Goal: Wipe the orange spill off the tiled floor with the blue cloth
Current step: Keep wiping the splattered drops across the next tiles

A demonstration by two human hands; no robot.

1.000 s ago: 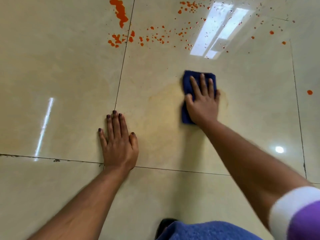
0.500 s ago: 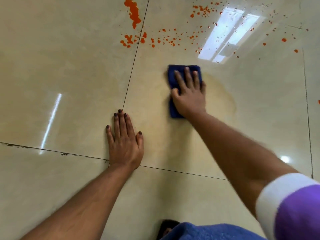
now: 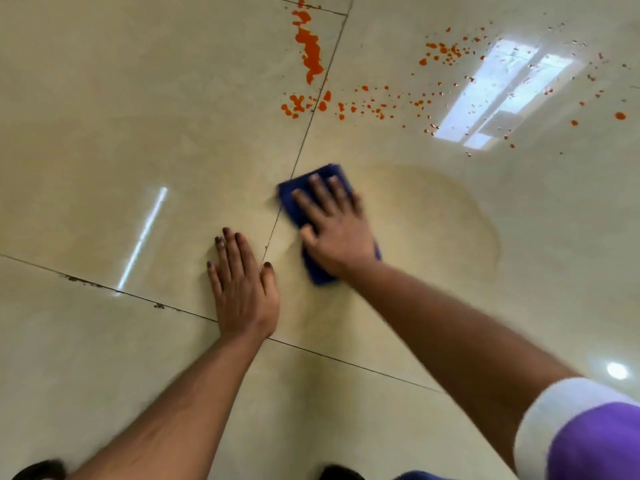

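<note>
At the left of the frame a bright streak of reflected light (image 3: 143, 237) lies on the glossy beige floor (image 3: 86, 116), just above a dark grout line (image 3: 114, 289) that runs down toward the right. Left of centre, the left hand (image 3: 242, 289) lies palm down on the tile, fingers straight and close together, holding nothing; its thumb sits right at a second grout line that climbs toward the top of the frame. Just right of it, the right hand (image 3: 334, 226) presses flat on the blue cloth (image 3: 294, 199), fingers spread and extended over it rather than curled around it. The cloth lies at centre frame, its left corner touching the climbing grout line. The hand is slightly blurred. To the right of the cloth a faint yellowish smear (image 3: 450, 216) curves across the tile. Above, in the upper centre, the orange spill (image 3: 308, 46) forms a thick streak, with droplets scattering rightward to a window reflection (image 3: 502, 95). A purple sleeve (image 3: 595, 441) with a white cuff fills the lower right corner.
</note>
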